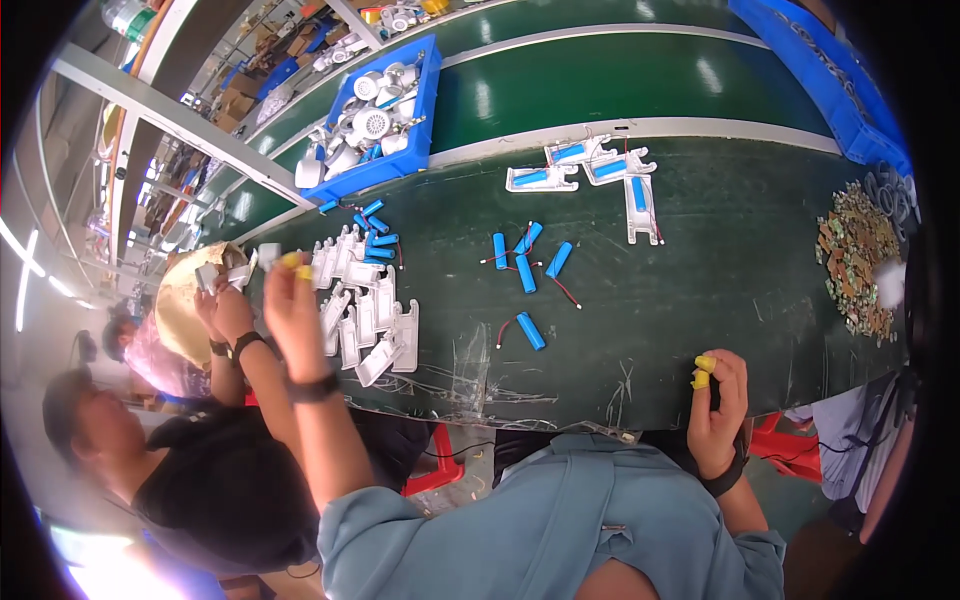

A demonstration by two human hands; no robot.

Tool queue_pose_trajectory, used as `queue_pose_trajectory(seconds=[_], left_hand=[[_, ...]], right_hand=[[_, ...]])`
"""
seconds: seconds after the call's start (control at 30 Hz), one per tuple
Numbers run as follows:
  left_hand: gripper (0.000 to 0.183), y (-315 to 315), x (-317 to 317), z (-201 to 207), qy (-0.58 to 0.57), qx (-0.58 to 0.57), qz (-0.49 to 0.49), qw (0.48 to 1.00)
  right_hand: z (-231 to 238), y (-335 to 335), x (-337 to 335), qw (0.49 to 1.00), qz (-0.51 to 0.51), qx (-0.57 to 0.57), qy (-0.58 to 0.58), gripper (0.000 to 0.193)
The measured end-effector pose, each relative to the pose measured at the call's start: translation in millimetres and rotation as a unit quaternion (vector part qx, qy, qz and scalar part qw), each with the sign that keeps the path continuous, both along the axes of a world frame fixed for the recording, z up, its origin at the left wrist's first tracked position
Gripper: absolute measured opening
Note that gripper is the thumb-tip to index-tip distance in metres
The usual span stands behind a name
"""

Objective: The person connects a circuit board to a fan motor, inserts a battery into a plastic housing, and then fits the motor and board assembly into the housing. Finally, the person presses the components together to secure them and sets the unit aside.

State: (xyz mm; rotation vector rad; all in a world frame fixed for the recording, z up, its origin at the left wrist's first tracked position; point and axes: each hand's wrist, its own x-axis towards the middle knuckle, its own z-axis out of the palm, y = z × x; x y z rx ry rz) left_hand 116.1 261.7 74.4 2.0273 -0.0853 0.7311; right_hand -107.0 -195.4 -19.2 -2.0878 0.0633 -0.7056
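Observation:
My left hand [291, 316] is raised at the left over the edge of a pile of white plastic housings [372, 311]. Its fingers, with yellow covers on two tips, are drawn together and somewhat blurred. A blurred white piece [268, 255] shows right beside those tips; whether they grip it is unclear. Low over the near right edge of the table, my right hand [718, 420] has its yellow-covered thumb and finger nearly together, with nothing visible between them. Several blue cylindrical batteries [526, 274] with red leads lie mid-table. Farther back are white housings with batteries in them [640, 196].
A blue bin [428, 110] of white round-headed parts stands back left, with more blue batteries [379, 240] before it. Small brownish parts [856, 262] are heaped at the right, below another blue bin [835, 75]. A co-worker's hands [228, 312] handle a white part close to my left arm.

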Motion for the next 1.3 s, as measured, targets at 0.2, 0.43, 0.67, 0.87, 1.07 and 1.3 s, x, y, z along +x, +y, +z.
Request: queue_pose_trajectory(seconds=[0.2,0.43,0.67,0.87,1.07,1.3], left_hand=[[0.028,-167.4,-89.7,-44.1,0.063,0.180,-0.311,0.931],[0.027,-234.0,-124.2,-76.8,0.046,0.196,-0.480,0.854],[0.030,-245.9,-130.9,-82.3,0.027,0.215,-0.462,0.860],[0.029,-241.7,-130.7,-84.4,0.023,0.219,-0.441,0.870],[0.028,-244.8,-133.4,-83.2,0.020,0.210,-0.436,0.875],[0.028,-237.9,-134.0,-84.3,0.033,0.203,-0.438,0.875]], right_hand=[[6.4,-1.7,2.1,1.000,0.008,-0.010,0.001,0.030],[1.4,-7.1,4.9,0.999,0.012,0.022,0.020,0.028],[30.5,-75.6,27.4,0.885,0.133,0.374,0.243,0.031],[81.0,-106.5,133.2,0.911,0.159,0.216,0.313,0.048],[53.3,-137.1,254.6,0.947,-0.009,0.157,0.279,0.064],[25.7,-136.4,267.7,0.943,0.009,0.124,0.309,0.033]])
